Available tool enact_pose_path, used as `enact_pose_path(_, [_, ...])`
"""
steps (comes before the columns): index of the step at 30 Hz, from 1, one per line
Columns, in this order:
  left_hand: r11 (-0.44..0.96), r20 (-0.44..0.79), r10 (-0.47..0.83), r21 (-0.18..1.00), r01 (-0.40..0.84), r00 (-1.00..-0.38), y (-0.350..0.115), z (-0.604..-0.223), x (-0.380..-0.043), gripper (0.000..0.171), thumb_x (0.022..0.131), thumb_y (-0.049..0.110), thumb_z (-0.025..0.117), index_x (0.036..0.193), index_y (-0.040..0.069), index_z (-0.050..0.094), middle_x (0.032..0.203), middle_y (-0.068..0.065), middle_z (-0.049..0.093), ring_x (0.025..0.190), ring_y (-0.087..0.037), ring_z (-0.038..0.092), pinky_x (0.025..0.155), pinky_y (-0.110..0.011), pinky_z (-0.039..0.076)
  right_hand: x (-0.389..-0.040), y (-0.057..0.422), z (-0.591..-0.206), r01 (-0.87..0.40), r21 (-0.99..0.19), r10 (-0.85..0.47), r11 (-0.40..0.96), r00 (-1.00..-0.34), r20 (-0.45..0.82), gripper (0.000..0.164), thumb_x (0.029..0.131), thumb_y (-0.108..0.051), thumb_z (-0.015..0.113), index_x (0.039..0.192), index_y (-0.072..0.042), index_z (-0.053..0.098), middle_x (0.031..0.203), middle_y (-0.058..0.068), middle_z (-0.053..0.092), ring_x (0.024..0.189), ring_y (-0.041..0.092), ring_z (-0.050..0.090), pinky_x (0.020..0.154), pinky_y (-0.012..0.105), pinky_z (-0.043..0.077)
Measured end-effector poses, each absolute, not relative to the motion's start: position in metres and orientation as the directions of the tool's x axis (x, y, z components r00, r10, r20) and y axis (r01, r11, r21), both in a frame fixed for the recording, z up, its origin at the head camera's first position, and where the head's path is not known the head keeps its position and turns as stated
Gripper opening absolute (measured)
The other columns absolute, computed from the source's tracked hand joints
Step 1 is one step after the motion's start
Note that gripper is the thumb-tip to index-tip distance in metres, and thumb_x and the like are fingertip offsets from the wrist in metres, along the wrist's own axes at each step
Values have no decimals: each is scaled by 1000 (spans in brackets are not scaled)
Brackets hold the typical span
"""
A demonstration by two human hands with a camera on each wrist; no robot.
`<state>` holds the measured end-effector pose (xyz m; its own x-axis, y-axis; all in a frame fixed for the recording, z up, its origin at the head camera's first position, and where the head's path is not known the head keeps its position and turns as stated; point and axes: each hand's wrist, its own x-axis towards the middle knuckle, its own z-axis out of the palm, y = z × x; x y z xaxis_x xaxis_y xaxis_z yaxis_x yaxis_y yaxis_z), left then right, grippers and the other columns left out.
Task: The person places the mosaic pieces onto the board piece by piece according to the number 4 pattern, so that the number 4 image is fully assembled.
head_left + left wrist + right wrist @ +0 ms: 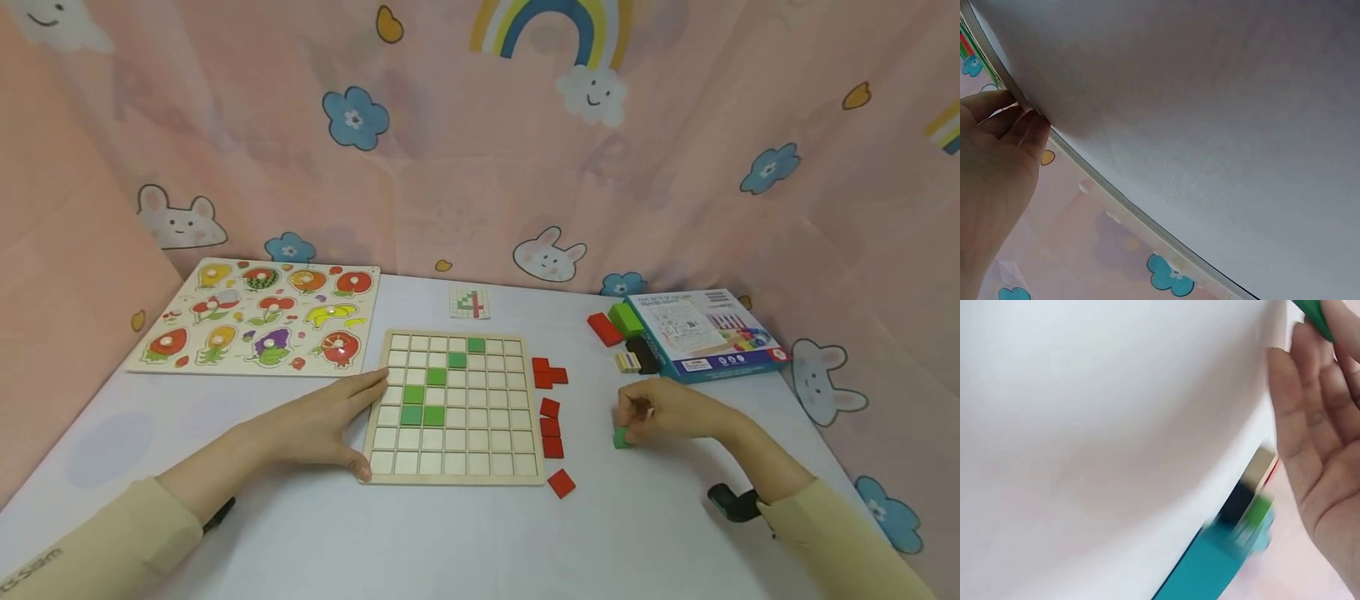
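In the head view a wooden grid board lies on the table, with several green tiles set in its cells along a slanting line. My left hand steadies the board's left side, thumb at the lower left corner and extended fingers higher up the edge. To the right of the board, my right hand pinches a green square tile between thumb and fingers, low over the table. That tile also shows at the top of the right wrist view. Several loose red tiles lie between the board and my right hand.
A small pattern card lies behind the board. At the back left is a fruit puzzle board. Red blocks, green blocks and black blocks sit beside a blue box at the back right.
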<state>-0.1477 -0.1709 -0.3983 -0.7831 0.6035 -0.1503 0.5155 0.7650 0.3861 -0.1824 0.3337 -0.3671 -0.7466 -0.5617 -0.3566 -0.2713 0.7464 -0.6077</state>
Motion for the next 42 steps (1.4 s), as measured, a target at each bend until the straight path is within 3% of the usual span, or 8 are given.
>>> enact_pose_path(5, [763,-148,605,390,516,-783,-171,-399,-148,127,61,79,70,155,4,29,167,-11,19,151,-36,28,120,-53,33,-190,292,-368,-292,-638,-564,712,-780,-272,10,87,-17,72,97,-19,70,87,-2,66,84,15,59,73,23,54])
enact_pose_path(10, [762,-148,604,394,514,-783,-172,-399,-148,127,61,79,70,155,4,29,167,-11,19,151,-36,27,120,-53,33,-195,249,-367,-315,-657,-565,685,-799,-206,10,86,-20,74,96,-20,70,87,-2,68,84,16,60,74,23,54])
enact_pose_path(17, [760,-146,609,391,520,-780,-171,-398,-147,127,61,78,71,154,3,29,167,-12,19,151,-36,27,120,-53,33,-201,198,-367,-337,-667,-585,665,-790,-184,9,87,-15,73,95,-19,71,79,-3,65,76,14,59,62,23,51])
enact_pose_path(23, [761,-144,607,390,519,-782,-171,-398,-147,126,61,78,71,154,3,30,167,-12,19,151,-36,27,119,-53,33,-208,163,-362,-411,-650,-629,639,-766,-135,8,87,-13,71,94,-17,73,78,-2,64,76,12,56,68,23,50])
enact_pose_path(28, [766,-147,600,390,512,-786,-172,-398,-146,127,61,79,70,155,4,29,167,-11,19,151,-36,27,119,-54,33,-211,141,-365,-439,-662,-674,607,-727,-136,9,85,-9,73,93,-13,74,79,0,69,74,7,60,70,20,53])
enact_pose_path(42, [765,-145,601,391,512,-786,-171,-399,-147,127,60,79,71,155,4,30,167,-11,20,151,-37,28,119,-54,34,-199,113,-370,-453,-591,-663,668,-722,-196,5,84,-9,77,86,-12,73,77,-4,70,74,8,60,67,20,51])
